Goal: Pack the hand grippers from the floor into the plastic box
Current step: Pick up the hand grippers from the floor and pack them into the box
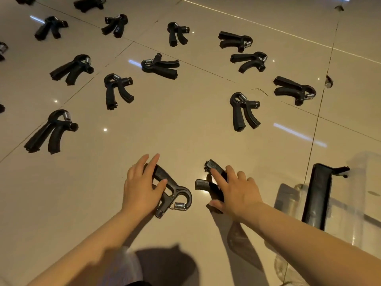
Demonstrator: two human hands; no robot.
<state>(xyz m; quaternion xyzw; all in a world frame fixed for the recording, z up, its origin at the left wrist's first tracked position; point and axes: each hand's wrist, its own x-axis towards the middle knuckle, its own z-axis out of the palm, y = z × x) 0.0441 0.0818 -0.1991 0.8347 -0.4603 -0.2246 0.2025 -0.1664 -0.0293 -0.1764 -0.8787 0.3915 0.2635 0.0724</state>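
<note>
Several black hand grippers with metal springs lie scattered on the beige tiled floor. My left hand (142,186) rests on one hand gripper (177,193), fingers spread over its handles and thumb between them. My right hand (235,190) lies on a second hand gripper (206,183), fingers over its handles, which stick out to the left. Both grippers lie flat on the floor. The clear plastic box (350,203) with a black handle (317,197) stands at the right, beside my right forearm.
The nearest other hand grippers lie ahead at the right (244,110), at the centre left (116,89) and at the far left (51,132). A chipped tile joint (328,81) runs along the right. My knee shows at the bottom.
</note>
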